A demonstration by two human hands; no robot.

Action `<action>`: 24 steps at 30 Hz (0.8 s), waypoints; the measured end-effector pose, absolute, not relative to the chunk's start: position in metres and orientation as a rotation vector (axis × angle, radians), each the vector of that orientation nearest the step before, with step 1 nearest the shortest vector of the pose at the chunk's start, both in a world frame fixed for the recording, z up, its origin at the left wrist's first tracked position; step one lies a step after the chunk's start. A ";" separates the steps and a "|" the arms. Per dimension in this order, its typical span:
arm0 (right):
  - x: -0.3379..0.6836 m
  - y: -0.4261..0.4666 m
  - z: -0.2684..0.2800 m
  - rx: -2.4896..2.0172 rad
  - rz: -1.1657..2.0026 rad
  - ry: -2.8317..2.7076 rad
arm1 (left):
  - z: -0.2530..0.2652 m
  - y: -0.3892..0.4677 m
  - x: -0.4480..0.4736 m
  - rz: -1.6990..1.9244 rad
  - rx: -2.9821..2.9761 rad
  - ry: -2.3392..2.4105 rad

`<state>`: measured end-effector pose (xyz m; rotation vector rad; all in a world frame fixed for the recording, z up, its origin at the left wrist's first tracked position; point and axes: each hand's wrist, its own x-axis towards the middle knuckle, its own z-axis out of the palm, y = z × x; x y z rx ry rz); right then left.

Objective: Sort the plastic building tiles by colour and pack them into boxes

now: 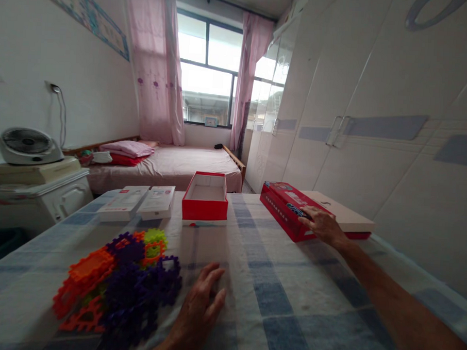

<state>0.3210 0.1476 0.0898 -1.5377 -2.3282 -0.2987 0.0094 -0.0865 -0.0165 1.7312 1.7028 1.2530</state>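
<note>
My left hand (205, 300) lies on the tablecloth, its fingers loosely spread and holding nothing. Just left of it is a heap of notched plastic building pieces: purple pieces (135, 289), orange pieces (92, 264) and lime-green pieces (155, 237). My right hand (324, 226) reaches out to a red printed box (280, 210) on the right side of the table. Its fingers stretch over the box's top near the right end; its thumb cannot be made out clearly. Behind that hand, a pale cream lid or box (350, 213) with a red lower edge touches or adjoins the red box.
An open red box (204, 210) with a white inside stands at the table's far edge. Left of it lie two white boxes (124, 204) (157, 201). A blue-and-white checked cloth (281, 321) covers the table. Beyond are a bed (187, 162), a fan (29, 145) and white wardrobes (338, 86).
</note>
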 end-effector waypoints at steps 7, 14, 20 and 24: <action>0.320 0.144 0.095 -1.421 -0.517 -2.461 | -0.020 -0.086 0.009 1.254 1.744 1.705; 0.328 0.140 0.097 -1.405 -0.891 -2.552 | -0.019 -0.085 0.009 1.263 1.762 1.695; 0.327 0.138 0.094 -1.384 -0.996 -2.422 | -0.020 -0.086 0.010 1.263 1.746 1.707; 0.318 0.118 0.107 -1.432 -0.946 -2.107 | -0.015 -0.087 0.010 1.210 1.750 1.711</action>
